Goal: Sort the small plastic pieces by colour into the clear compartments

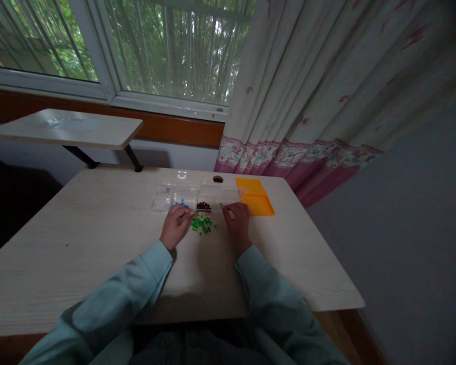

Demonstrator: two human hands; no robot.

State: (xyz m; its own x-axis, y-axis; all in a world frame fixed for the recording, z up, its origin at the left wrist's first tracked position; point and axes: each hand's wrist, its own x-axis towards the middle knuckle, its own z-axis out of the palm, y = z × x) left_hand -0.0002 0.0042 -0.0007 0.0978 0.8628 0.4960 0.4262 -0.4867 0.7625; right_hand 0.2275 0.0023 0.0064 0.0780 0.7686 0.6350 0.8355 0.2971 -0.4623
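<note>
A small heap of green and yellow pieces [201, 223] lies on the table between my hands. Left of it, my left hand [176, 226] is closed in a pinch, its fingertips beside the heap; what they hold is too small to make out. My right hand [237, 222], to the right, pinches a tiny greenish piece [221, 205] at the front edge of a clear plastic compartment box [209, 191]. Dark brown pieces [203, 206] fill part of one middle compartment. Blue pieces [181, 203] lie in the compartment left of that, partly hidden by my left hand.
An orange plastic case [255, 197] lies to the right of the clear box. Behind the box is a round hole [218, 179] in the tabletop [110, 243]. A raised shelf [72, 128] stands at the back left, and a curtain [285, 111] hangs behind the table.
</note>
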